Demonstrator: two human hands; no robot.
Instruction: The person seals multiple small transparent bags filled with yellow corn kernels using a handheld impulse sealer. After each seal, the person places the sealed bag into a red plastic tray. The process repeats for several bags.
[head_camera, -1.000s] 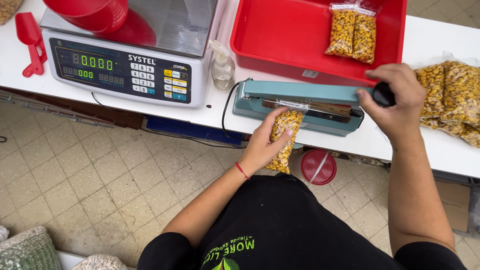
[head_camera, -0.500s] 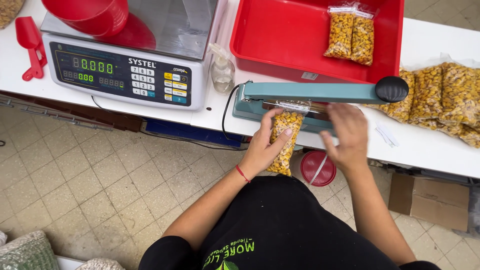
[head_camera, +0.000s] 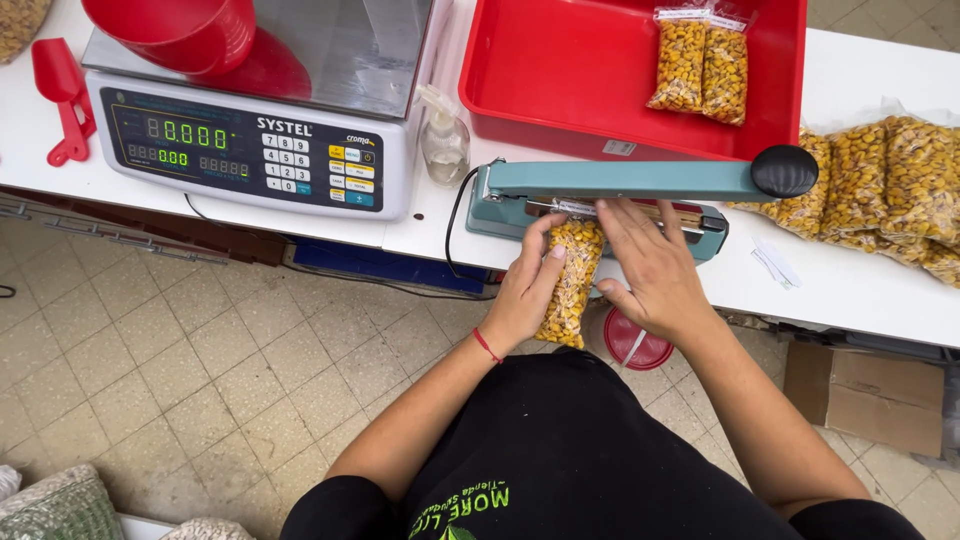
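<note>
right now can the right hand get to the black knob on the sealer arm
Probably yes. The right hand rests on the bag of corn just under the raised sealer arm, and nothing lies between it and the black knob at the arm's end.

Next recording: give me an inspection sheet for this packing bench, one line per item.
Surface: white table, crowded.
Job's things: clear bag of yellow kernels, its top laid in the teal heat sealer, whose arm is raised.
Clutter: weighing scale carrying a red cup; red scoop; pump bottle; red tray with two filled bags; pile of filled bags.
Hands: left hand grips the bag; right hand touches its top.
Cables: black cord from the sealer.
Surroundings: tiled floor, cardboard box.
</note>
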